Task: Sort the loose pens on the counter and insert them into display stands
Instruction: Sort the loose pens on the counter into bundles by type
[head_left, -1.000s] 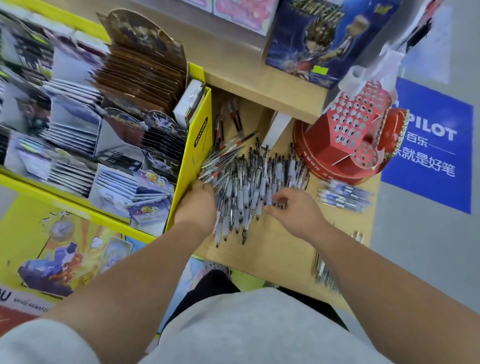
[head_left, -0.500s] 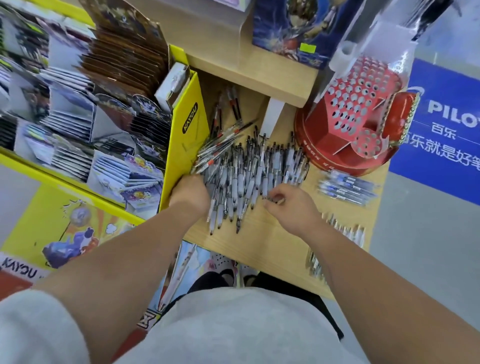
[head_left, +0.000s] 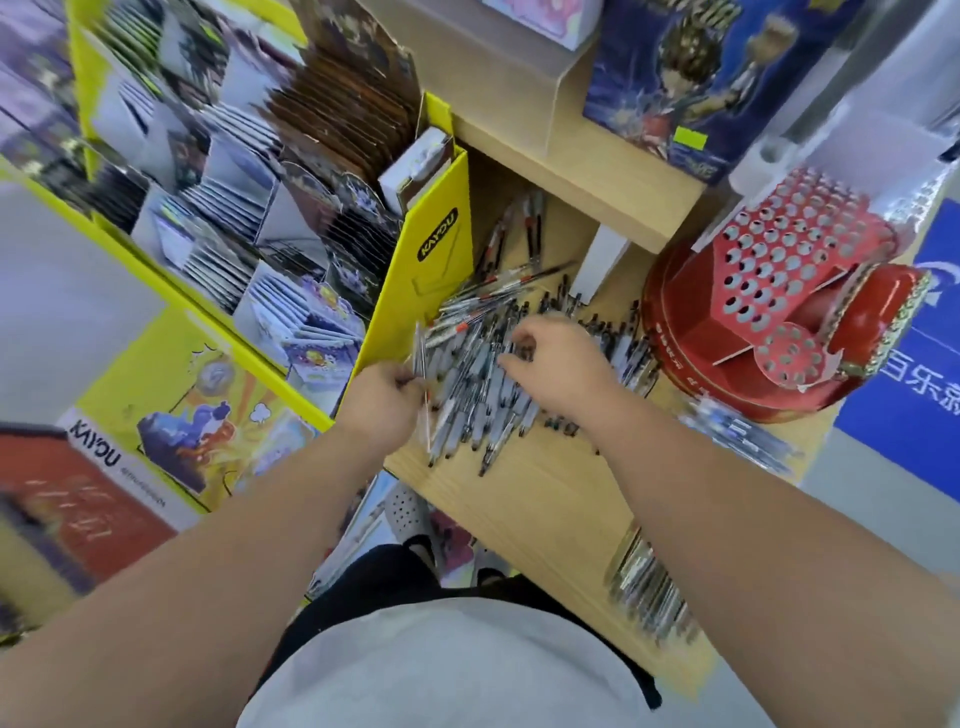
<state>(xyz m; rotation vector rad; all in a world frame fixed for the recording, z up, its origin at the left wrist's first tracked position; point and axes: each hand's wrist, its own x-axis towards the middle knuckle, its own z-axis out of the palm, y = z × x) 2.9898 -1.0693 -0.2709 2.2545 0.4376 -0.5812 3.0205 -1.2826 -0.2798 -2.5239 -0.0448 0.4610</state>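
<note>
Sorting stage: pens on counter, stand unfilled.
Left hand pinches a few pens at the left edge of the pile, beside the yellow box. Right hand rests curled on the pile; whether it grips anything cannot be told. Most pens lie loose on the counter; 2 smaller groups lie apart to the right. No pen shows in the red stand, so insertion appears not yet begun. Judged progress: early.
</note>
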